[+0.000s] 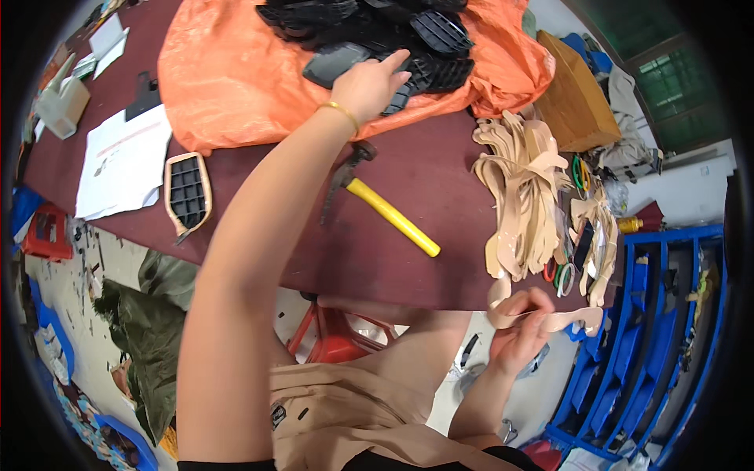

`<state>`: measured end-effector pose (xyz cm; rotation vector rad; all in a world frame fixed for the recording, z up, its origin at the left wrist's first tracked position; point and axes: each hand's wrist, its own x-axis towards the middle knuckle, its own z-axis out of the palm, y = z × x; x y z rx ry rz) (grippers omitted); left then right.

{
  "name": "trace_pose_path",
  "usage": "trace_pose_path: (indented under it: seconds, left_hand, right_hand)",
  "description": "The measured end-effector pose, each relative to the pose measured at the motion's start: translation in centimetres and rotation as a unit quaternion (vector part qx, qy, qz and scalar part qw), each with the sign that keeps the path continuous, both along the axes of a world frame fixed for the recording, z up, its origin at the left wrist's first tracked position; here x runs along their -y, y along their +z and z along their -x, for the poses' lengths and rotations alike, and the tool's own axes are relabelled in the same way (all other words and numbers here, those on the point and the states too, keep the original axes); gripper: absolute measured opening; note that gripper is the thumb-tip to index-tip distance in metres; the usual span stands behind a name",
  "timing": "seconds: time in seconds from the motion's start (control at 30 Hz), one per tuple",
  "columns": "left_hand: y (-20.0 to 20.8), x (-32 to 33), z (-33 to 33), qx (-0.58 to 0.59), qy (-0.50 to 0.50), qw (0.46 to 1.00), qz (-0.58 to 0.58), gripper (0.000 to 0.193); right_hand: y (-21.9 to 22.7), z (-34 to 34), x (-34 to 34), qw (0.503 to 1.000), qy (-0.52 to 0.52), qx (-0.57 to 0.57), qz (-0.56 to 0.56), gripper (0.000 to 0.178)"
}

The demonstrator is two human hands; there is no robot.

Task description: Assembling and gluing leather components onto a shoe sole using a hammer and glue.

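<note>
My left hand [369, 88] reaches far across the table, its visible fingers stretched over a pile of black plastic pieces [441, 33]. It touches the pile beside a smooth dark grey piece [334, 64]; some fingertips are hidden. At the table's front edge, my right hand [521, 334] is closed on a beige strip [572, 320] with a wavy outline, which curls round the fingers. Just beyond that hand lies a heap of similar beige strips [522, 188]. A hammer [393, 216] with a yellow handle rests between my arms.
An orange plastic sheet [228, 86] lies under the black pieces. Left of my forearm are a black gridded piece with a beige rim [188, 191] and paper sheets [124, 161]. Scissors [564, 275] and a cardboard box [577, 98] are at right; a blue rack [640, 337] stands beyond.
</note>
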<state>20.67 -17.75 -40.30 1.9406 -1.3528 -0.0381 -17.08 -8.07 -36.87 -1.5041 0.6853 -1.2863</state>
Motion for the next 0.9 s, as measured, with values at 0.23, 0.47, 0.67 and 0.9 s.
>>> trace_pose_path:
  seconds: [0.23, 0.47, 0.67, 0.9]
  left_hand:
    - [-2.5, -2.0, -0.5, -0.056, 0.065, 0.995, 0.058, 0.051]
    - [1.7, -21.8, 5.3, -0.579, 0.006, 0.757, 0.302, 0.027]
    - [-0.2, -29.4, 17.5, -0.463, -0.09, 0.88, -0.052, 0.079]
    - [-0.5, -28.0, 19.9, -0.848, 0.026, 0.469, 0.245, 0.045]
  right_hand:
    - [0.8, 0.8, -0.1, 0.984, -0.006, 0.109, -0.144, 0.029]
    - [3.0, -1.7, -0.7, 0.908, 0.225, 0.31, -0.173, 0.021]
    - [5.7, -9.3, -9.2, 0.826, 0.483, 0.148, -0.249, 0.032]
    - [3.0, -7.4, -15.7, 0.874, 0.382, -0.179, -0.24, 0.016]
